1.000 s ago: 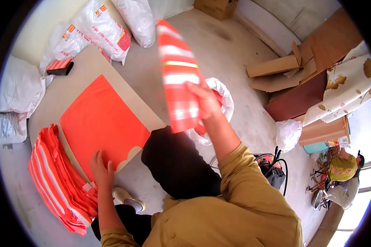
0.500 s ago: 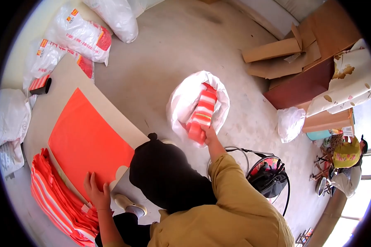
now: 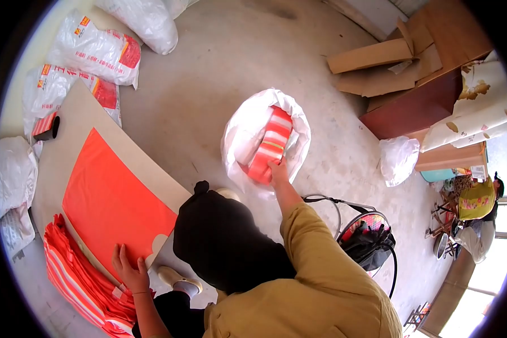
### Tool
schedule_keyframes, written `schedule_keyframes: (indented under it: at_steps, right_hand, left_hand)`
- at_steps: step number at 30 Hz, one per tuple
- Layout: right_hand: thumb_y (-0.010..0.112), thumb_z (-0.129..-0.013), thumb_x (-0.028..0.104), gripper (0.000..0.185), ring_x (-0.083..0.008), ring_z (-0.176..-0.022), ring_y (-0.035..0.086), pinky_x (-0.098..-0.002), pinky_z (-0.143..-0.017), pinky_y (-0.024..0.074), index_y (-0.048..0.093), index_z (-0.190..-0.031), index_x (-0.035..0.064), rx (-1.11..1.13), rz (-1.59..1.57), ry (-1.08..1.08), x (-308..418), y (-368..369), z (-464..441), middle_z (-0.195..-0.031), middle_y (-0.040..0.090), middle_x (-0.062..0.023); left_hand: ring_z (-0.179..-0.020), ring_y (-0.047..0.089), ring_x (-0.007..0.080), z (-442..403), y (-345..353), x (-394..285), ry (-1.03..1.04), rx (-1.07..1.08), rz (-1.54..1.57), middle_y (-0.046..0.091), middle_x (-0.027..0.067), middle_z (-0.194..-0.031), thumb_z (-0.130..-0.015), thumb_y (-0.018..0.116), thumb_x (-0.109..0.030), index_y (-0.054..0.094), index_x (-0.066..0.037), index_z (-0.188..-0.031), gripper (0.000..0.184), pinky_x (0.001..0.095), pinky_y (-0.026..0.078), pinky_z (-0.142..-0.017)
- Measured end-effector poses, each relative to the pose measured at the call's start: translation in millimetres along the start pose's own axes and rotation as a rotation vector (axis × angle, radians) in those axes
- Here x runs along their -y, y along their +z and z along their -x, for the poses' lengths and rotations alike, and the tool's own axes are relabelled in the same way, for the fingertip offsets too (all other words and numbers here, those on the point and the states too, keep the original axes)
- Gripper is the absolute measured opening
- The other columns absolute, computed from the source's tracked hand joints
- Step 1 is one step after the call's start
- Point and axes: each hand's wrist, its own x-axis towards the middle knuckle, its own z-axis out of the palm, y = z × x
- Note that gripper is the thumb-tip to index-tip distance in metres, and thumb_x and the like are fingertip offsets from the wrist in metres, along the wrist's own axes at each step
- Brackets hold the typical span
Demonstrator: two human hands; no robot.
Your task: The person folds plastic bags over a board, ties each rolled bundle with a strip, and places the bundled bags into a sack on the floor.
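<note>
My right hand [image 3: 279, 170] grips the near end of a folded red-and-white striped fabric bundle [image 3: 275, 137], which has a thin yellowish band across it. The bundle lies inside the mouth of a white plastic sack [image 3: 239, 135] on the floor. On the left, my left hand [image 3: 132, 273] has its fingers spread over the lower edge of a flat red sheet [image 3: 115, 203], which lies on a beige board [image 3: 67, 118]. Beside that hand is a pile of red-and-white striped fabric [image 3: 79, 281], partly hidden by my forearm.
Stuffed white plastic bags [image 3: 96, 48] line the upper left. A small striped roll with a dark end [image 3: 48, 127] sits at the board's far corner. An opened cardboard box [image 3: 377, 62] stands upper right. A black bag [image 3: 369, 248] is near my right arm. Another person [image 3: 479, 208] sits far right.
The view has shifted slightly. The striped bundle lies a little flatter in the sack, with my right hand still on its near end. My left hand stays on the red sheet.
</note>
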Motion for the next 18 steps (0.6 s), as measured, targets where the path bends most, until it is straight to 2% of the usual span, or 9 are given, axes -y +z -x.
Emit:
schedule_keyframes:
  at_steps: [1,4,7,10,13,16,18]
  right_hand:
    - [0.066,-0.086,-0.005,0.071,-0.0277,-0.114,0.060,-0.0422,-0.096,0.0529,0.034,-0.149,0.0034,-0.023,-0.039,-0.016,-3.4,-0.3,-3.3,-0.134,0.055,-0.0140]
    - [0.069,-0.085,-0.002,0.074,-0.0290,-0.116,0.059,-0.0421,-0.097,0.0522,0.034,-0.150,0.0040,-0.056,0.159,-0.116,1.0,10.9,-6.5,-0.132,0.057,-0.0138]
    - [0.075,-0.082,0.006,0.080,-0.0327,-0.128,0.051,-0.0463,-0.106,0.0451,0.035,-0.151,0.0075,-0.122,0.580,-0.047,50.6,39.1,33.3,-0.143,0.048,-0.0159]
    - [0.075,-0.083,0.025,0.081,-0.0380,-0.145,0.030,-0.0501,-0.117,0.0300,0.036,-0.153,0.0127,-0.074,1.349,-0.500,42.3,27.1,38.4,-0.158,0.029,-0.0176]
    - [0.067,-0.086,0.045,0.083,-0.0399,-0.153,0.006,-0.0503,-0.123,0.0137,0.032,-0.156,0.0171,0.291,1.763,-0.502,51.5,29.0,50.6,-0.166,0.009,-0.0166]
    - [0.058,-0.089,0.055,0.083,-0.0403,-0.154,0.000,-0.0500,-0.124,0.0087,0.027,-0.158,0.0195,0.388,1.884,-0.406,47.5,28.7,56.2,-0.167,0.004,-0.0163]
    - [0.057,-0.090,0.055,0.084,-0.0400,-0.154,-0.001,-0.0501,-0.124,0.0074,0.025,-0.159,0.0208,0.387,1.875,-0.362,35.6,26.4,49.6,-0.168,0.003,-0.0162]
  left_hand:
    - [-0.134,0.044,0.0393,0.5,0.2,0.7,-0.006,0.005,0.000,0.045,0.0186,-0.149,-0.088,0.065,-0.029,0.053,-0.003,-0.138,0.057,0.0474,0.036,-0.112]
    - [-0.134,0.044,0.0391,-0.1,-1.7,0.6,0.015,0.000,0.006,0.046,0.0185,-0.149,-0.087,0.065,-0.028,0.053,-0.004,-0.138,0.057,0.0473,0.036,-0.112]
    - [-0.134,0.044,0.0389,0.3,-2.1,-0.7,-0.004,0.000,0.010,0.046,0.0185,-0.148,-0.087,0.065,-0.026,0.054,-0.003,-0.137,0.056,0.0469,0.036,-0.112]
    - [-0.133,0.044,0.0388,1.8,-2.2,-2.1,-0.017,0.000,0.012,0.047,0.0186,-0.148,-0.086,0.066,-0.024,0.054,-0.003,-0.137,0.056,0.0466,0.036,-0.112]
    - [-0.133,0.045,0.0390,1.4,-2.5,-1.5,0.009,-0.012,0.015,0.047,0.0188,-0.148,-0.085,0.067,-0.024,0.054,-0.004,-0.137,0.057,0.0465,0.036,-0.111]
    - [-0.132,0.045,0.0394,-0.6,-3.4,-4.9,-0.022,-0.003,0.008,0.047,0.0191,-0.147,-0.084,0.067,-0.023,0.055,-0.003,-0.136,0.057,0.0466,0.036,-0.111]
    - [-0.132,0.046,0.0397,-2.0,-4.1,-5.6,-0.017,0.005,0.016,0.048,0.0193,-0.146,-0.083,0.067,-0.023,0.055,-0.003,-0.134,0.056,0.0467,0.037,-0.111]
